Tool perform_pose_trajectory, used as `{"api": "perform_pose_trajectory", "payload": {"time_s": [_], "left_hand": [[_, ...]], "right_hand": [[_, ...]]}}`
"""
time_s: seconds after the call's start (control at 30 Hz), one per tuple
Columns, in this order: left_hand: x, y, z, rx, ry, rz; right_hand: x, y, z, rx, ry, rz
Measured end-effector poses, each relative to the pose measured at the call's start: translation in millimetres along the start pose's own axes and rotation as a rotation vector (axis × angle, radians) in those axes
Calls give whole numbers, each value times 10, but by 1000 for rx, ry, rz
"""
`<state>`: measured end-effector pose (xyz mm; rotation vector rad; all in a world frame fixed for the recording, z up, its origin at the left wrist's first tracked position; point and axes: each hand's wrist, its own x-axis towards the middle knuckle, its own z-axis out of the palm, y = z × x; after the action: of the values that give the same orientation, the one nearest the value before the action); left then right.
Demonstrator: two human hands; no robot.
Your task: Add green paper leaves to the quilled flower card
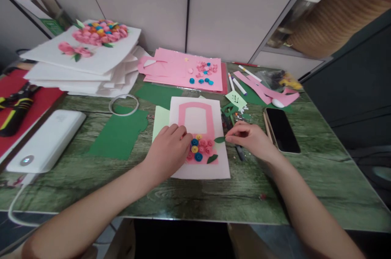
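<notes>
On the table lies a white sheet (pixel 201 172) with a pink paper basket shape (pixel 209 113) that has an arched handle. Pink, blue and yellow rolled paper flowers (pixel 201 149) cover the basket's lower part. One dark green leaf (pixel 212 159) sits at their lower right. My right hand (pixel 249 139) pinches a second green paper leaf (pixel 219 140) by its right end, over the sheet's right edge. My left hand (pixel 171 147) rests at the left of the flowers, fingers curled and close together; its fingertips are partly hidden, so what they hold cannot be made out.
Behind the sheet, pink paper (pixel 171 73) carries loose paper rolls. A stack of white sheets (pixel 91 63) stands back left, near pliers (pixel 18 108) and a white power bank (pixel 45 141). A phone (pixel 281 130), markers (pixel 239 86) and green paper (pixel 117 134) lie around.
</notes>
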<state>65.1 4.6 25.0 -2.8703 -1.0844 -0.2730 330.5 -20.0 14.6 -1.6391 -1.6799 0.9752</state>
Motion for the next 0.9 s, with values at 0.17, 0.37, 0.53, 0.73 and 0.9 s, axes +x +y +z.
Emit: {"api": "perform_pose_trajectory", "payload": {"time_s": [0.17, 0.37, 0.53, 0.73, 0.9], "left_hand": [[10, -24, 10, 54, -19, -15], [25, -14, 12, 56, -55, -18], [26, 4, 24, 51, -58, -10], [20, 16, 0, -39, -70, -5], [-5, 52, -10, -359, -78, 116]], "right_hand": [[-13, -34, -2, 17, -63, 15], [-72, -149, 113, -5, -185, -35], [-144, -263, 271, -12, -255, -82], [-199, -355, 338, -112, -221, -128], [-196, -356, 259, -91, -197, -121]]}}
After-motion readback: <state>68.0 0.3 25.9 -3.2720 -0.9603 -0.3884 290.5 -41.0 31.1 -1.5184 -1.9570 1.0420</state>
